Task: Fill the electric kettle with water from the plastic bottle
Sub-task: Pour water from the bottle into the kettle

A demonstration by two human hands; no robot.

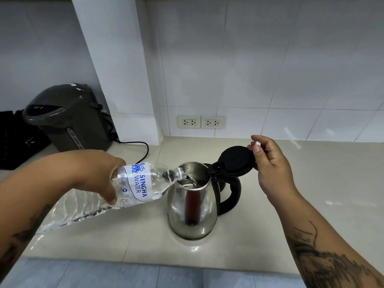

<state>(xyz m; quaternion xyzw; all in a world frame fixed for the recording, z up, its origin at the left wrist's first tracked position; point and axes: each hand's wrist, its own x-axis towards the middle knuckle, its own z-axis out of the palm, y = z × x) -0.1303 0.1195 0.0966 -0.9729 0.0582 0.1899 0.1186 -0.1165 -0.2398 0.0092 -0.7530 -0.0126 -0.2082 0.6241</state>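
Note:
A steel electric kettle [192,208] with a black handle stands on the pale counter [311,183]. Its black lid [236,160] is swung up and open. My left hand [99,175] grips a clear plastic water bottle [137,183] with a blue and white label, tipped almost flat, its neck over the kettle's mouth. Water runs from the neck into the kettle. My right hand [270,163] holds the lid's edge between thumb and fingers, and pinches a small white bottle cap [257,143] at the fingertips.
A dark grey hot-water dispenser [66,117] sits at the back left with its black cord [141,150] trailing across the counter. A black object [12,140] lies at the far left. Two wall sockets [200,122] are behind the kettle. The counter's front edge runs along the bottom.

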